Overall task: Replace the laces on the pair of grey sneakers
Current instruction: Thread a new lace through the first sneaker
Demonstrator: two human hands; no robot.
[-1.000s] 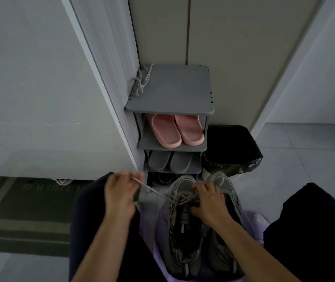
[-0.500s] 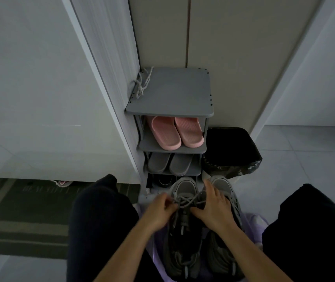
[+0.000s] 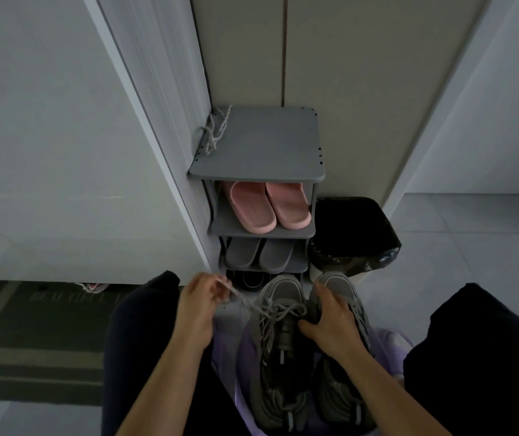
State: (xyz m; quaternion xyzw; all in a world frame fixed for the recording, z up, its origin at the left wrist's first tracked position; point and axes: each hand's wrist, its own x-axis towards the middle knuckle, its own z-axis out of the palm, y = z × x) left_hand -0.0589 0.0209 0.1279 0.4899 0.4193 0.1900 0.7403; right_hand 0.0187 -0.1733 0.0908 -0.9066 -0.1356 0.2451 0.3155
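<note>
Indoors, tiled floor [image 3: 472, 247], grey shoe rack [image 3: 261, 146] against wall; left hand [image 3: 200, 306] pinches lace [image 3: 245, 298], right hand [image 3: 333, 322] grips sneaker [image 3: 283, 291]

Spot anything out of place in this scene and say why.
A loose lace lies tangled on the left rear corner of the shoe rack's top shelf, right at its edge.

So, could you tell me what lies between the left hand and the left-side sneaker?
A grey lace, pinched by the left hand, stretches across to the sneaker; the head view shows it.
</note>
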